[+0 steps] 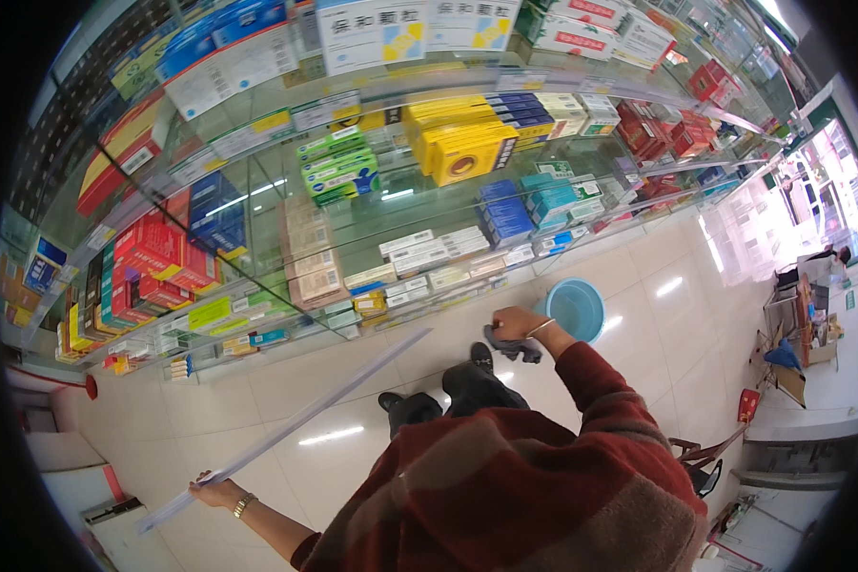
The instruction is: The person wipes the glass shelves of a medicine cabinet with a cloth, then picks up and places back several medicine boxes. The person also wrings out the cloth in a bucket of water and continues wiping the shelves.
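Observation:
At the lower left, my left hand (218, 492) is closed around a long, clear plastic strip (329, 400), which slants up and right over the tiled floor. My right hand (516, 323), to the right of the middle, grips a crumpled dark grey cloth (520, 347) that hangs below the fingers. Just right of that hand, a light blue plastic bucket (576, 309) stands on the floor near the foot of the shelves. Its inside shows, but I cannot tell whether it holds water.
Glass shelves (257, 171) with many medicine boxes run across the front, among them yellow boxes (465, 146) and green boxes (337, 168). A white counter (811, 415) and a wooden chair (711, 450) stand at the right. White cabinets (79, 479) are at the lower left.

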Demonstrator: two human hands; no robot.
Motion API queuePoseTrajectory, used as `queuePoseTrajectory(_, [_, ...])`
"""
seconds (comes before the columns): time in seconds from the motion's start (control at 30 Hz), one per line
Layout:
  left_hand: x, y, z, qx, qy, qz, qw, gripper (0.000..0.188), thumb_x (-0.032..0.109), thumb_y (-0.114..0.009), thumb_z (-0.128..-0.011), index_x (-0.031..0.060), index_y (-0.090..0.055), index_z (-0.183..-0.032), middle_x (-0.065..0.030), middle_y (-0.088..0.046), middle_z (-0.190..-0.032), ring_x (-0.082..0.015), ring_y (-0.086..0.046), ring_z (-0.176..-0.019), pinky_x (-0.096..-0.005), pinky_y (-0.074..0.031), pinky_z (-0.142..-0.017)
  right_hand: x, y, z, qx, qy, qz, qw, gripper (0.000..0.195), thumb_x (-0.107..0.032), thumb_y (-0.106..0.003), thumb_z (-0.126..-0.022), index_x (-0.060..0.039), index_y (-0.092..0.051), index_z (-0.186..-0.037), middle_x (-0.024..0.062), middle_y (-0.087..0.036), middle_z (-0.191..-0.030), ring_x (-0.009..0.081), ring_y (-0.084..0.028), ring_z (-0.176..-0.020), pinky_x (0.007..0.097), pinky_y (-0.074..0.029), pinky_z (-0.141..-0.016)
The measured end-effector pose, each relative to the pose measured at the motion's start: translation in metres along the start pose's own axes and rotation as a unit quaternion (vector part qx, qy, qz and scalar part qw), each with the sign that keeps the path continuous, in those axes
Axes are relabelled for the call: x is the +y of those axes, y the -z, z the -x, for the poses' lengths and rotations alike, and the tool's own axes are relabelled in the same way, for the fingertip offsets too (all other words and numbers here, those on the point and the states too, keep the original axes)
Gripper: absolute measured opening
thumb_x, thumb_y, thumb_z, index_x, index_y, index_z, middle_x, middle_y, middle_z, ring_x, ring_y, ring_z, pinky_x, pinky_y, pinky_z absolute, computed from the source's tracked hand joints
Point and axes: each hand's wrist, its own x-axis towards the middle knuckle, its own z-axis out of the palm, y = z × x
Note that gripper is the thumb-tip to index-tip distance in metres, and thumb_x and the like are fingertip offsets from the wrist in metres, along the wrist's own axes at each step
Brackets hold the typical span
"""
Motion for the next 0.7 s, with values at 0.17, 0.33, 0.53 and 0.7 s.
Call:
queuePoseTrajectory(0.17, [-0.025, -0.004, 0.071, -0.003, 0.02, 0.025, 0.999, 0.021, 0.022, -0.047, -0.097, 0.0056, -0.039, -0.087, -0.0055, -0.043, -0.073, -0.0197, -0.048, -0.063, -0.0337, -0.044, -0.06, 0.107, 0.017, 0.038, -0.055, -0.153, 0.045, 0.986, 0.044, -0.041, -0.054, -0.08, -0.0021, -0.073, -0.09, 0.0215, -0.069, -0.094, 0.0388, -0.065, -0.093, 0.0433, -0.051, -0.086])
queuePoseTrajectory(0.33, [-0.065, 0.001, 0.166, -0.009, 0.041, 0.029, 0.999, 0.022, 0.026, -0.046, -0.098, 0.0076, -0.041, -0.088, -0.0033, -0.045, -0.072, -0.0169, -0.047, -0.064, -0.0326, -0.044, -0.061, 0.236, 0.013, 0.069, -0.025, -0.166, 0.096, 0.981, 0.045, -0.041, -0.054, -0.082, -0.005, -0.07, -0.104, 0.0193, -0.066, -0.113, 0.0363, -0.061, -0.107, 0.0441, -0.045, -0.096])
queuePoseTrajectory(0.53, [-0.092, -0.006, 0.295, -0.009, 0.036, 0.018, 0.999, 0.025, 0.031, -0.043, -0.1, 0.0092, -0.043, -0.088, -0.0013, -0.044, -0.07, -0.0164, -0.045, -0.064, -0.0322, -0.043, -0.061, 0.303, 0.05, 0.09, -0.007, -0.286, 0.173, 0.942, 0.048, -0.037, -0.07, -0.079, -0.0136, -0.061, -0.121, 0.0133, -0.066, -0.115, 0.031, -0.058, -0.115, 0.0498, -0.04, -0.103])
queuePoseTrajectory(0.7, [-0.135, -0.012, 0.334, -0.071, 0.103, 0.037, 0.991, 0.027, 0.035, -0.043, -0.1, 0.0118, -0.039, -0.086, 0.0005, -0.04, -0.068, -0.0145, -0.04, -0.06, -0.0312, -0.038, -0.057, 0.345, 0.071, 0.069, -0.03, -0.028, 0.096, 0.995, 0.048, -0.034, -0.067, -0.082, -0.0114, -0.059, -0.123, 0.0162, -0.064, -0.115, 0.0366, -0.061, -0.103, 0.0425, -0.048, -0.092])
